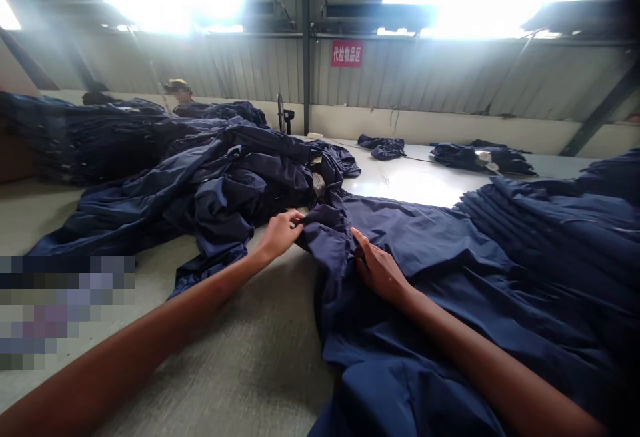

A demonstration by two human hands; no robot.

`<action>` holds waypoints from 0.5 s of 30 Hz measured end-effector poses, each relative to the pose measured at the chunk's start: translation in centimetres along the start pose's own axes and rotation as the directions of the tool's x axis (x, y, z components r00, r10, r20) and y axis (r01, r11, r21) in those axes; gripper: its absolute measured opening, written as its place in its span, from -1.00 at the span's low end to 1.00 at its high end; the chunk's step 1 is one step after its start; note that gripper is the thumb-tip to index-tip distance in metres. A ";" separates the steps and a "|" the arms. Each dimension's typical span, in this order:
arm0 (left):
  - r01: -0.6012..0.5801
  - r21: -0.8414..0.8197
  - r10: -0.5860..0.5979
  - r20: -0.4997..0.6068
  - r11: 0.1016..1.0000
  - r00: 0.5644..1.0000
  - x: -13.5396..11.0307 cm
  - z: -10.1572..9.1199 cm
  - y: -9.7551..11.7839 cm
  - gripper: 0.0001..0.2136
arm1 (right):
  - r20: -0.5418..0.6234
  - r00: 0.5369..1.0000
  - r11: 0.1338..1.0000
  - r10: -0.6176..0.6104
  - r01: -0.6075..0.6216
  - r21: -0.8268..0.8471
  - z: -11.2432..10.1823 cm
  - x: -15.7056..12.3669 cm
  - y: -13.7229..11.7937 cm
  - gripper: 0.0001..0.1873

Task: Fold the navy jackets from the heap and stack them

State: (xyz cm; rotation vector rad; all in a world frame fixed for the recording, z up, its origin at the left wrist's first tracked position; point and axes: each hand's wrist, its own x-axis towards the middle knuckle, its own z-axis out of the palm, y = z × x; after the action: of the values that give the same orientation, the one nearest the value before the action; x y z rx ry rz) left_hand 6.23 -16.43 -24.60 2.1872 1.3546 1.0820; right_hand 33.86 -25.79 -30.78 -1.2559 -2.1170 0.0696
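A navy blue garment (405, 234), of thin smooth cloth, lies spread and wrinkled over the table's right half. Its exact kind cannot be made out. At its left edge, my left hand (283, 234) pinches a bunched fold between thumb and fingers. My right hand (380, 269) rests on the same cloth a little to the right, the index finger pointing forward and the other fingers curled into the fabric. A pale label (319, 185) shows among the folds just beyond my left hand.
A loose heap of navy garments (225, 157) fills the left side, with stacked ones (65, 130) behind it. A folded stack (560, 224) stands at right. Smaller bundles (383, 146) lie at the back of the table (260, 357). Another person (179, 89) is far behind the heap.
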 end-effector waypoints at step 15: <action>-0.120 -0.096 0.131 0.114 0.988 0.985 -4.0 2.2 4.7 -0.61 | 0.047 0.998 0.999 0.046 -0.046 -0.016 -1.8 0.0 -1.4 -0.36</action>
State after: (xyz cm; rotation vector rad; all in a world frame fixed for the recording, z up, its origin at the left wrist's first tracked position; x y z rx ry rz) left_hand 9.73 -21.93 -24.69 2.2582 1.1094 1.0162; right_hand 33.79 -27.06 -28.82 -1.3241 -2.1325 0.1044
